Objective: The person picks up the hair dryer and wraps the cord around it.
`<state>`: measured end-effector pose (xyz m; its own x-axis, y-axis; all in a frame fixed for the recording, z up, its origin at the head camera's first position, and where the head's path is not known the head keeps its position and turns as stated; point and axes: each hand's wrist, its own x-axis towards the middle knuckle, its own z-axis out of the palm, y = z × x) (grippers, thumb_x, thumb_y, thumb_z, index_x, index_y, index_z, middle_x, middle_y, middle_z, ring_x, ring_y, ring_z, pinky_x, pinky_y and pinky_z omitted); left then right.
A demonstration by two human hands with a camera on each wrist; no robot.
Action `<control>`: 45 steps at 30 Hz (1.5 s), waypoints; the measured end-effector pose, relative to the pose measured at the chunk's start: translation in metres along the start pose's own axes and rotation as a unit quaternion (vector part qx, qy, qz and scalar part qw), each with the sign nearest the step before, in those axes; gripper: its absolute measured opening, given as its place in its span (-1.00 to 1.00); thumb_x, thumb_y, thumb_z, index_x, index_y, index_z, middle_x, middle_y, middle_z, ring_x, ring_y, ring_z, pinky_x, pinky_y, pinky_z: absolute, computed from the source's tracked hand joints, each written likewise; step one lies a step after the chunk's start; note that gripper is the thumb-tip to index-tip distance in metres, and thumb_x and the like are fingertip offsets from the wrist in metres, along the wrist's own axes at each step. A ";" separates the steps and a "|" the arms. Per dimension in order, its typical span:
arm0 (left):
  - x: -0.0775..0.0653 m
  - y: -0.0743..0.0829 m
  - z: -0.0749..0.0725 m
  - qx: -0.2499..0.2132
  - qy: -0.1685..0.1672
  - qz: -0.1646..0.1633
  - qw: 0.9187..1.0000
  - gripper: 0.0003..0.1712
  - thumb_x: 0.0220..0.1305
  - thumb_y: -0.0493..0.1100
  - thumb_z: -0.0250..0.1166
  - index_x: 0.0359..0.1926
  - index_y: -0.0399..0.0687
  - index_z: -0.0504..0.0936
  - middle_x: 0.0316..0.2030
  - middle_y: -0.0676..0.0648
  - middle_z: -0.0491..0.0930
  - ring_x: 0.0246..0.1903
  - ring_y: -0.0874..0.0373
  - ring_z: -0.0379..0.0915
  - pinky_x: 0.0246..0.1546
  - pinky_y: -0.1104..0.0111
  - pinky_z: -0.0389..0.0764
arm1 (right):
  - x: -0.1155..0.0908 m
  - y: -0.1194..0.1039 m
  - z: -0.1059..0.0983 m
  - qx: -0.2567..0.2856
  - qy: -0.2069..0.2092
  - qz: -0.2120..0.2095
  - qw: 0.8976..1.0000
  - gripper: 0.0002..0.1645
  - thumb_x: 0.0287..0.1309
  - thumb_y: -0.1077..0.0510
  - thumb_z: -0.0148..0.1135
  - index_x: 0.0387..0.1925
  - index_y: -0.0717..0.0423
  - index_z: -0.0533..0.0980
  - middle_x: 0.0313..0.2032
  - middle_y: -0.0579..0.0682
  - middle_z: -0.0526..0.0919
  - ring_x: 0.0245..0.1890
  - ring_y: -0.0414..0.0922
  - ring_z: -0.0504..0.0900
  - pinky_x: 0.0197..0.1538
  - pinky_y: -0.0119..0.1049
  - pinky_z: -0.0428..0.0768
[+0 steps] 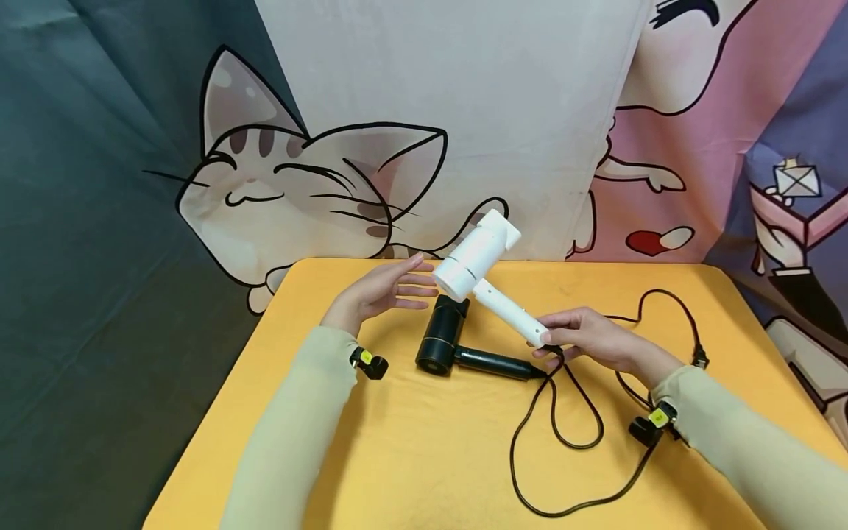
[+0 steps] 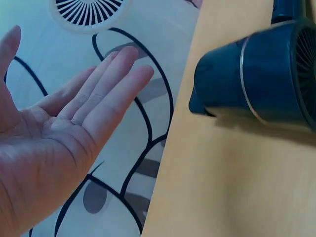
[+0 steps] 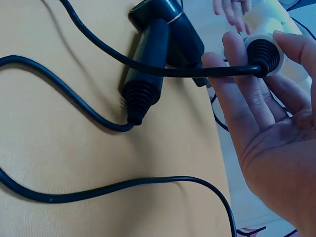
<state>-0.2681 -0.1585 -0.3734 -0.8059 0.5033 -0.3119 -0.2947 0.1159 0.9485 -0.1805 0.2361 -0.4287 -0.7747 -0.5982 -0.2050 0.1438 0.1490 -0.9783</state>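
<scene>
White hair dryer: raised above the table and tilted, its barrel uppermost, its handle sloping down toward the person's right; the slotted rear grille shows at the upper edge of the left wrist view.

Right hand: thumb and fingers pinch the lower end of the handle, beside the ribbed cord sleeve.

Left hand: fingers extended, palm exposed, nothing held; near the barrel but apart from it in the left wrist view.

Black hair dryer: lying on its side on the table, handle pointing toward the right hand, gripped by neither hand.

Cords: one black cord leaves the white handle, another the black one; they loop and cross on the table, and the ownership of each loop cannot be told.

Handling: judged a stiff, smooth shell of moderate weight, top-heavy at the barrel, hence liable to swivel or slip in an end pinch; the grille and nozzle are probably the parts least tolerant of knocks.

Points of hold: mid-handle suits a full wrap, with the barrel's underside offering support; the flexible sleeve and cord make poor holds.
</scene>
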 end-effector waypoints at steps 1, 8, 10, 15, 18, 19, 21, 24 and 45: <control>0.003 0.001 0.002 -0.001 -0.003 -0.002 1.000 -0.30 0.67 0.22 0.07 0.50 -0.21 0.44 0.36 -0.30 0.54 0.34 -0.29 0.52 0.21 0.00 0.69 | 0.000 0.000 0.000 -0.003 -0.003 0.005 1.000 -0.38 0.58 0.17 0.21 0.44 0.52 0.37 -0.02 0.20 0.80 -0.07 0.02 0.82 0.01 0.07 0.79; 0.014 0.006 0.009 0.009 -0.019 -0.020 1.000 -0.29 0.65 0.25 0.06 0.53 -0.12 0.45 0.36 -0.27 0.54 0.27 -0.20 0.58 0.27 -0.06 0.63 | -0.001 0.000 0.001 -0.027 -0.010 0.023 0.999 -0.37 0.55 0.15 0.26 0.43 0.47 0.41 0.05 0.40 0.73 -0.05 0.12 0.81 0.01 0.06 0.78; 0.015 0.005 0.009 0.006 -0.025 -0.021 0.999 -0.28 0.66 0.26 0.04 0.54 -0.12 0.43 0.37 -0.27 0.53 0.27 -0.19 0.58 0.27 -0.05 0.64 | -0.001 0.000 0.001 -0.031 -0.012 0.024 0.999 -0.37 0.54 0.16 0.26 0.43 0.47 0.41 0.06 0.41 0.72 -0.03 0.12 0.81 0.02 0.09 0.78; 0.013 0.001 0.008 -0.012 -0.045 -0.019 0.999 -0.25 0.68 0.27 -0.04 0.59 -0.11 0.35 0.41 -0.30 0.48 0.31 -0.19 0.54 0.13 0.10 0.74 | 0.001 -0.001 0.001 -0.040 -0.021 0.024 0.999 -0.40 0.53 0.18 0.27 0.40 0.48 0.44 0.02 0.40 0.74 -0.07 0.10 0.81 0.01 0.08 0.78; 0.012 -0.001 0.008 -0.012 -0.060 -0.019 0.998 -0.22 0.69 0.28 -0.10 0.62 -0.14 0.28 0.43 -0.34 0.44 0.33 -0.20 0.50 0.04 0.16 0.76 | 0.001 -0.002 0.000 -0.052 -0.027 0.030 0.998 -0.41 0.54 0.16 0.26 0.41 0.46 0.45 -0.03 0.37 0.77 -0.17 0.05 0.80 -0.05 -0.03 0.77; 0.012 -0.001 0.008 -0.011 -0.064 -0.020 0.998 -0.21 0.69 0.28 -0.10 0.62 -0.16 0.26 0.43 -0.35 0.44 0.32 -0.19 0.49 0.02 0.17 0.76 | 0.002 -0.003 0.000 -0.057 -0.029 0.032 0.997 -0.40 0.54 0.15 0.26 0.41 0.45 0.44 -0.05 0.35 0.78 -0.20 0.03 0.79 -0.07 -0.07 0.76; 0.012 -0.003 0.009 -0.006 -0.068 -0.022 0.997 -0.18 0.68 0.29 -0.11 0.63 -0.20 0.22 0.43 -0.37 0.44 0.30 -0.17 0.51 0.01 0.19 0.76 | 0.003 -0.004 -0.001 -0.062 -0.032 0.036 0.997 -0.39 0.54 0.14 0.26 0.42 0.45 0.44 -0.04 0.34 0.78 -0.20 0.01 0.79 -0.09 -0.09 0.76; 0.012 -0.006 0.009 -0.003 -0.071 -0.027 0.997 -0.18 0.68 0.27 -0.10 0.62 -0.22 0.20 0.39 -0.36 0.48 0.22 -0.10 0.57 0.00 0.18 0.76 | 0.004 -0.006 -0.003 -0.065 -0.036 0.038 0.997 -0.38 0.53 0.15 0.27 0.41 0.46 0.44 -0.04 0.34 0.78 -0.16 0.01 0.81 -0.07 -0.06 0.78; 0.004 -0.019 0.032 0.028 0.023 -0.047 0.998 -0.36 0.54 0.01 0.33 0.46 -0.23 0.46 0.17 -0.22 0.68 -0.02 -0.03 0.69 -0.11 0.16 0.78 | 0.015 -0.009 -0.017 -0.046 0.021 0.027 0.998 -0.41 0.57 0.15 0.22 0.42 0.45 0.42 -0.08 0.23 0.77 -0.12 0.01 0.80 0.02 0.02 0.78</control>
<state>-0.2495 -0.1312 -0.3905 -0.7985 0.4490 -0.4010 -0.3425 0.2089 0.9160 -0.2040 0.2394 -0.4221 -0.7933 -0.5534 -0.2540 0.1302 0.2533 -0.9586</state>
